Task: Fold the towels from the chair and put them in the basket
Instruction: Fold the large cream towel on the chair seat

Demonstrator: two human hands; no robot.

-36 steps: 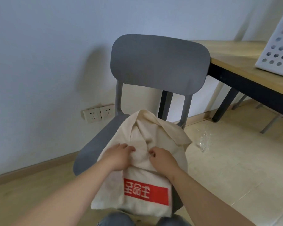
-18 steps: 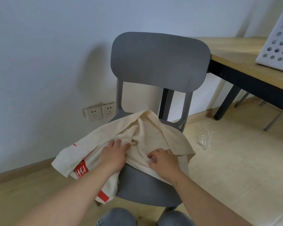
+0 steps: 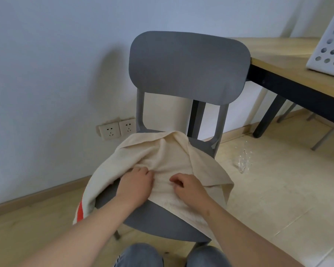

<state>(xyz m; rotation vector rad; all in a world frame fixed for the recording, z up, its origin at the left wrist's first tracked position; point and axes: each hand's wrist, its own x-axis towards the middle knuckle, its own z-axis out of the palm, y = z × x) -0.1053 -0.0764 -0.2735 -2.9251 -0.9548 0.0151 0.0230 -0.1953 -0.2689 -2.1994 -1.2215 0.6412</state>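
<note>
Nearest the camera, knees in blue-grey denim are seen at the lower edge, just before the front rim of a grey plastic chair. Two bare forearms are stretched over the seat. The left hand is laid on a cream terry towel with a red band, its fingers curled into a fold that is grasped. The right hand, close beside it, is clenched on the same cloth, which is pinched under bent fingers.

The towel is spread crumpled over the seat. Its left end, with the red band, hangs off the seat's left edge, and its right corner droops over the right edge. The near part of the seat is left bare.

Beyond the towel, the broad rounded backrest rises and hides part of the pale blue wall. White wall sockets are set low, left of the backrest's post, above a wooden skirting board. A clear glinting object lies on the pale tiled floor to the right; what it is cannot be told.

Farthest off, at the right, a wooden table with a black frame carries a white perforated basket, cut by the picture's edge and well apart from the towel.
</note>
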